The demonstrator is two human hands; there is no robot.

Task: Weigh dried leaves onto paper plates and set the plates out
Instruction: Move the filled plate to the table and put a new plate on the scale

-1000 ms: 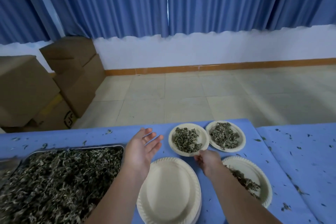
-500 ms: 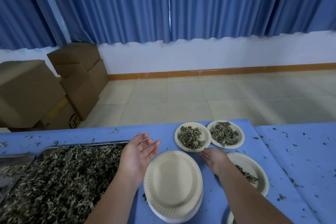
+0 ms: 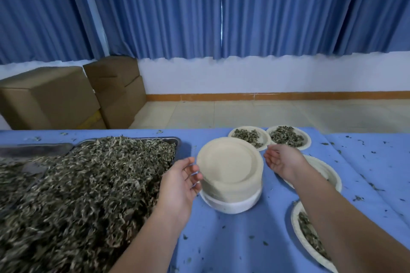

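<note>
Both hands have closed in on the stack of empty paper plates, one to each side. The left hand, fingers loosely spread, reaches the stack's left rim and seems to touch it. The right hand, spread with its palm facing the stack, stands just off the right rim, gripping nothing. The stack lies mid-frame between them, the left hand nearer. A tray of dried leaves fills the left; two filled plates lie upper right.

We face pleated blue curtains above a white wall with an orange skirting — pale floor tiles, brown cardboard boxes stacked left.
</note>
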